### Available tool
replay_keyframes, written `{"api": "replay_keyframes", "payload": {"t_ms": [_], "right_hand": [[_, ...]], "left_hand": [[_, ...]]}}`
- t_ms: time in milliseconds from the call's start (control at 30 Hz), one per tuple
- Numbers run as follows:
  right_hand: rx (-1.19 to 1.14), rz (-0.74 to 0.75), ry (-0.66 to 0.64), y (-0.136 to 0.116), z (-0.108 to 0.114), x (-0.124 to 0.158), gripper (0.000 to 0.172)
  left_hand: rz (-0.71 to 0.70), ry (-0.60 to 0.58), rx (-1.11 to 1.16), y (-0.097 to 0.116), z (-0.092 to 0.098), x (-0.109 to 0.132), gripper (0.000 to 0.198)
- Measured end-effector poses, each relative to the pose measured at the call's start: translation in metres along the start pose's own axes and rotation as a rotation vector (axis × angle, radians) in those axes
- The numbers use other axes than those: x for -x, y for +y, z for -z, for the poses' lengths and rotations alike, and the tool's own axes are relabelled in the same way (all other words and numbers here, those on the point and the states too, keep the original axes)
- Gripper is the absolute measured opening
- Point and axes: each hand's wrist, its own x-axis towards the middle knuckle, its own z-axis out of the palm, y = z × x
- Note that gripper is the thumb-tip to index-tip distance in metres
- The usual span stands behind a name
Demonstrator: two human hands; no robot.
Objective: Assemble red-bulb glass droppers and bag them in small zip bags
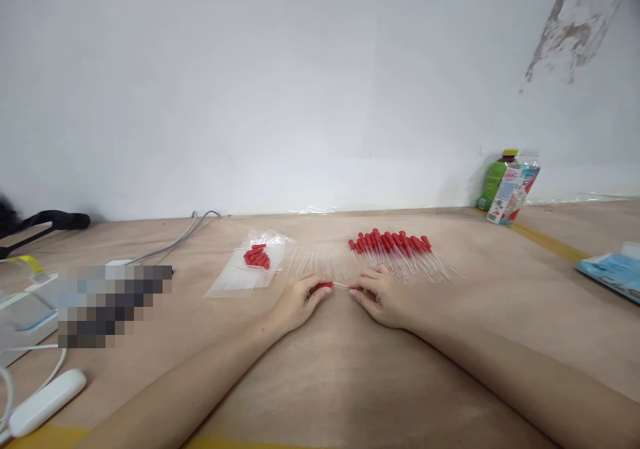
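Observation:
Near the middle of the table, my left hand (299, 301) pinches a red rubber dropper bulb (325, 285). A thin clear dropper tube (341, 285) runs from the bulb's open end to my right hand (384, 299), whose fingertips are closed on it. How deep the tube sits in the bulb is too small to tell. Just beyond my hands lie several loose clear tubes (315, 262). To their right is a row of droppers with red bulbs (395, 241) on clear tubes. Loose red bulbs (257, 258) are heaped on a clear plastic bag (233, 279) at the left.
At the back right a green bottle (493, 181) stands beside a printed clear package (513, 192). A blue packet (613, 272) lies at the right edge. On the left are a white power strip (30, 315), grey cables (175, 241) and a white plug-like device (47, 402).

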Motion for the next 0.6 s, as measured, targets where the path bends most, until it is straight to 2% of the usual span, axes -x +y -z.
{"api": "replay_keyframes", "payload": {"t_ms": [167, 300, 500, 600], "right_hand": [[-0.055, -0.001, -0.074, 0.0017, 0.0042, -0.0012, 0.022], [-0.012, 0.012, -0.118, 0.0034, 0.0057, -0.0013, 0.023], [0.190, 0.039, -0.028, 0.0009, 0.0020, 0.0007, 0.024], [0.171, 0.056, -0.026, 0.0024, 0.0006, 0.0006, 0.024]], "left_hand": [[-0.020, -0.038, 0.066, -0.0036, -0.0018, 0.0005, 0.019], [-0.058, -0.095, 0.077, -0.0042, -0.0010, 0.0016, 0.020], [-0.034, -0.103, 0.007, -0.0006, -0.0016, 0.0020, 0.024], [-0.010, -0.083, 0.016, -0.0016, -0.0029, 0.0020, 0.024]]}}
